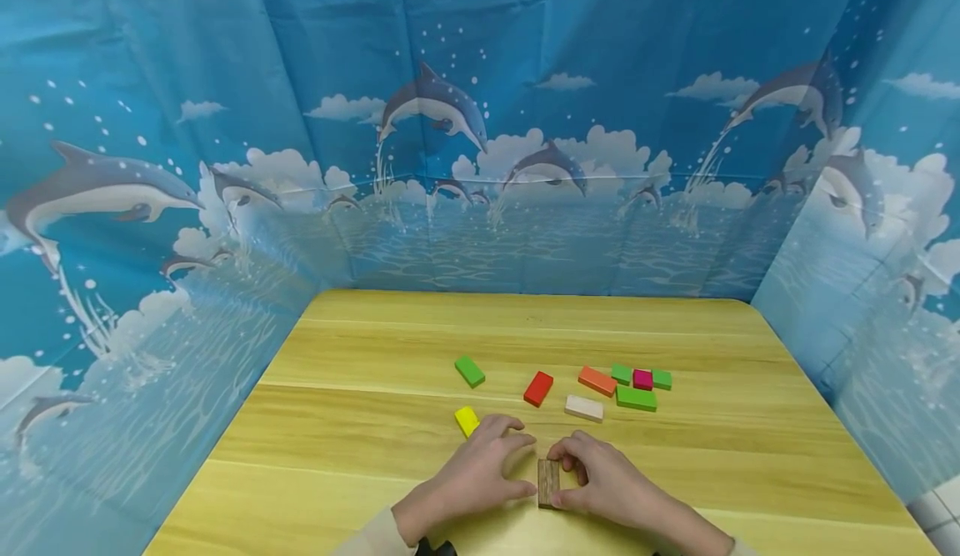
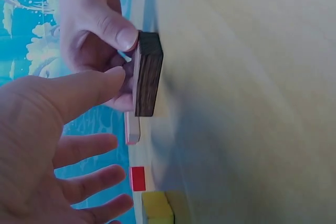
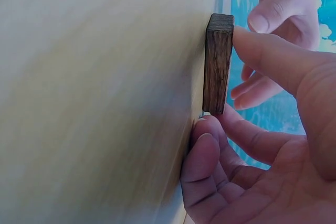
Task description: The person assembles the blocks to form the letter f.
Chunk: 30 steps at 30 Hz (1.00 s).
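A dark brown wooden block [image 1: 548, 483] with visible grain is on the near part of the table. My right hand [image 1: 603, 481] grips it lengthwise, with the thumb at one end and the index finger at the other, as the right wrist view shows. On the block's left side is my left hand [image 1: 487, 466], its fingers spread and loosely bent, holding nothing. Its thumb tip comes close to the block [image 2: 148, 77]; whether they touch I cannot tell. Just beyond the left hand lies a yellow block [image 1: 466, 419], partly covered by it.
Farther back on the wood-patterned table [image 1: 337, 423] lie a green block [image 1: 470, 371], a red block [image 1: 538, 389] and a pale block [image 1: 584, 408]. An orange block [image 1: 597, 381] sits by a cluster of green blocks [image 1: 636, 398] and a magenta block [image 1: 642, 379]. A dolphin-print curtain [image 1: 480, 239] surrounds the table.
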Available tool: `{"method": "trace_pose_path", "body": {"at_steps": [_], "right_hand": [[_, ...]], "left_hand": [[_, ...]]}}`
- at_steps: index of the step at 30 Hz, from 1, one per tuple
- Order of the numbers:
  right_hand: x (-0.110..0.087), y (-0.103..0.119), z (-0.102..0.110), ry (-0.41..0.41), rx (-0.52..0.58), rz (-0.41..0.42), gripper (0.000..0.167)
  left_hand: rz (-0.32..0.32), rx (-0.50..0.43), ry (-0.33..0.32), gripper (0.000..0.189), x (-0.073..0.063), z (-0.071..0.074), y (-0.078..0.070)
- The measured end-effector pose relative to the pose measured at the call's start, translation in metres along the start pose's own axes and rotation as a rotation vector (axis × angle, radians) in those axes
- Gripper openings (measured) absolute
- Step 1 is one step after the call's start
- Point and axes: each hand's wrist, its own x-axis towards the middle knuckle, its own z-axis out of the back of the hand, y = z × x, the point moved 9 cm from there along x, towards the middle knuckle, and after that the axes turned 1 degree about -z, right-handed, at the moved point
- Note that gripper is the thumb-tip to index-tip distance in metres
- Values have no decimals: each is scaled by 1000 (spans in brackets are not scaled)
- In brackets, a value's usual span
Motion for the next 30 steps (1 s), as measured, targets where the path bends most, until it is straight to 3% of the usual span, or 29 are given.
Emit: {"method": "trace_pose_path", "body": {"at_steps": [18,30], "right_hand": [[5,-7,3,32,8,10,41],[5,-5,3,47,13,22,42]], "left_hand": [[150,-123,-132,60,0,36,43],[306,-180,-186,78,-8,35,78]]}}
